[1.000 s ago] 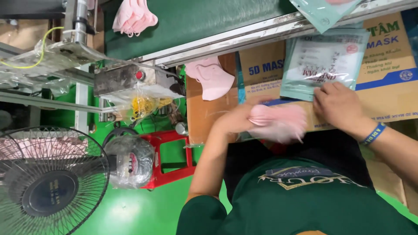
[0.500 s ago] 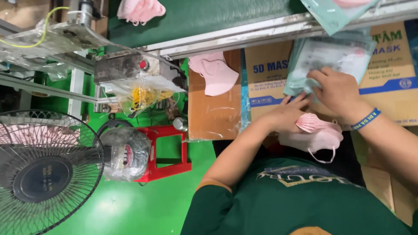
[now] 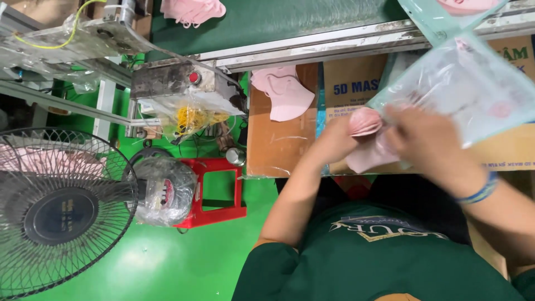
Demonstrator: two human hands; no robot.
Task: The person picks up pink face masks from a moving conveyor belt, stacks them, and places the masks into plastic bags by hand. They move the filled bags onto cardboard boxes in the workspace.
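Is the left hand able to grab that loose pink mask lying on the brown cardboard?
Probably yes. The loose pink mask lies uncovered beside the left hand, with bare cardboard between, but its fingers already hold pink masks.

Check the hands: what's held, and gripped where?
Left hand pinches the pink masks at their near end; right hand holds the clear bag at its open mouth.

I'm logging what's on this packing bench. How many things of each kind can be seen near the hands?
Pink masks, by group: 3 (stack in the left hand, loose one on the cardboard, pile on the green belt)
Clear pouches: 2 (one at the right hand, one above)
Fans: 1
Red stools: 1
Total: 7
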